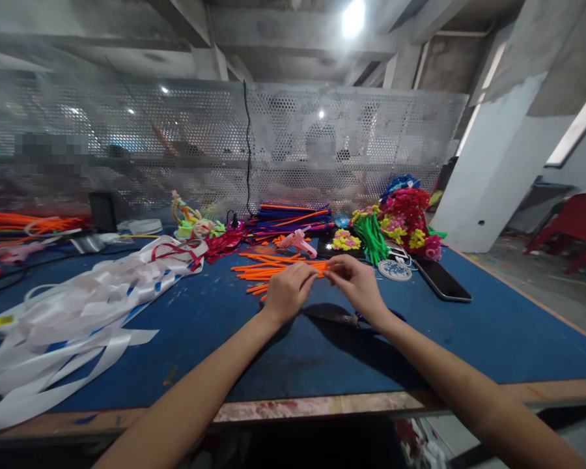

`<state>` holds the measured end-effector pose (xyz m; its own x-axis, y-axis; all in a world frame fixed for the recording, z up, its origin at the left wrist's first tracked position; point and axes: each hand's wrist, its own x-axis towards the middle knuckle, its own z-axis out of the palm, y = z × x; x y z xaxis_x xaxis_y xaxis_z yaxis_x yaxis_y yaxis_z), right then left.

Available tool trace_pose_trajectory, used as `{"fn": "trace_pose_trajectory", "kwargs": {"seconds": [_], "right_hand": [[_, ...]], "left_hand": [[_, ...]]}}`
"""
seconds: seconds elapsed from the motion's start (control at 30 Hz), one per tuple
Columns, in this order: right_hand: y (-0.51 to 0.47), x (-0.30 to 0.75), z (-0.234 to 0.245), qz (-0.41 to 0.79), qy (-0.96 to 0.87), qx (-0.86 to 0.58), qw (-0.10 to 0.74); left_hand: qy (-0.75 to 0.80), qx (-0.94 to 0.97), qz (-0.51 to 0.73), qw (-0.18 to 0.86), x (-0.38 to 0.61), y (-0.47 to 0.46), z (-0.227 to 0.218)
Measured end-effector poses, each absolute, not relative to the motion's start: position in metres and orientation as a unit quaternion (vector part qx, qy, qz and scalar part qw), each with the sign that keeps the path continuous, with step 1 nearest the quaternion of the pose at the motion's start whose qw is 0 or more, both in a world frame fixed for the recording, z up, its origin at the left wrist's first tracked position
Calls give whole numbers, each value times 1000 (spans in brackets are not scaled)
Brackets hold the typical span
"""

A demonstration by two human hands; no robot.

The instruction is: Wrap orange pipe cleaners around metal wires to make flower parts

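My left hand and my right hand meet above the middle of the blue table, fingertips almost touching. Both are closed in a pinch around a small orange pipe cleaner, mostly covered by the fingers. Just beyond my left hand lies a pile of cut orange pipe cleaners. A pair of scissors rests under my right wrist, its handles partly hidden. Behind the hands is a pink glue gun.
White ribbons spread over the left side. A phone lies at right, near a pale round disc, green pipe cleaners and a red fuzzy bundle. Purple pipe cleaners lie before the perforated metal screen.
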<state>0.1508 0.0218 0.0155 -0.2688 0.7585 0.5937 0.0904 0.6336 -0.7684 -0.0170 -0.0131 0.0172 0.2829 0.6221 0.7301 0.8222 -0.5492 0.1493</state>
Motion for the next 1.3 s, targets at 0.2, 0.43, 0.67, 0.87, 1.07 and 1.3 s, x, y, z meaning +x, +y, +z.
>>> {"fn": "trace_pose_trajectory", "kwargs": {"seconds": [0.2,0.43,0.67,0.87,1.07,1.3], "right_hand": [[21,151,13,23,-839,-258,479],[22,150,21,130,-878,-272,372],[21,154,18,-36,-854,-327,403],[27,151,18,155,-859,-292,391],[33,154,21,261,-860,-254,358],[24,153,13,-40,-872,-256,415]], "left_hand": [[-470,-778,-403,109,-16,-15,21],[-475,-787,-380,106,-20,-15,24],[-509,-778,-360,79,-18,-14,24],[-497,-790,-348,91,-18,-16,27],[-476,-799,-358,83,-19,-16,28],[-480,-793,-367,83,-19,-16,23]]}}
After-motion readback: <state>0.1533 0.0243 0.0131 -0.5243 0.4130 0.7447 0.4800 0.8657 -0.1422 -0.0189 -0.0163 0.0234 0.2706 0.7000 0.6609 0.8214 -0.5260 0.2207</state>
